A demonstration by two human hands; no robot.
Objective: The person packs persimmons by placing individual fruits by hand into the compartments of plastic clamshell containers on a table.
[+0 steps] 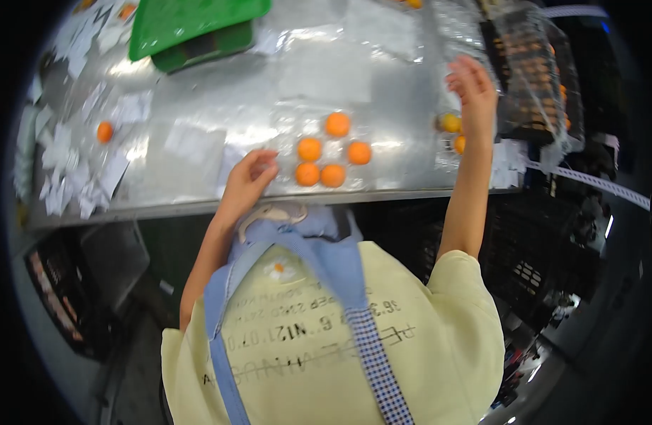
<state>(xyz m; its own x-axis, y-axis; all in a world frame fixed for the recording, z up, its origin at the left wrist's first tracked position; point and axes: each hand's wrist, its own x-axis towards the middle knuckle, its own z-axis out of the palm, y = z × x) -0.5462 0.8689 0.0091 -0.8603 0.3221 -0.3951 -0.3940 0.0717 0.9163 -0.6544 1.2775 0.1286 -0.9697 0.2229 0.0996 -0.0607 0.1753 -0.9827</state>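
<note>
Left hand point(252, 177): over the near table edge, left of the fruit group; fingers loosely curled, thumb apart from the fingertips.
Right hand point(474, 86): raised toward the far right of the table; fingers open and loosely bent, tips slightly blurred. Contact with the surface below cannot be determined.
Orange fruits point(310, 149): five, grouped between the hands at the near middle of the table, closer to the left hand. Two lie nearest the edge, side by side; one lies just beyond the left one; one lies to the right; one lies farthest.
Clear plastic point(286, 122): spread on the metal under and around the group.
Yellow fruits point(450, 122): two in view beside the right wrist and forearm, partly covered by the arm.
Metal table point(400, 92): bears all of the above fruit.
Single orange fruit point(104, 132): on the left part of the table, well apart from the group.
Paper scraps point(65, 180): heaped at the left end.
Green tray point(191, 20): far left, over a second green container point(207, 49).
Crate point(528, 78): far right, partly covered with plastic film, orange items inside.
Blue apron point(340, 273): worn over a pale yellow shirt point(446, 326), at the near table edge.
</note>
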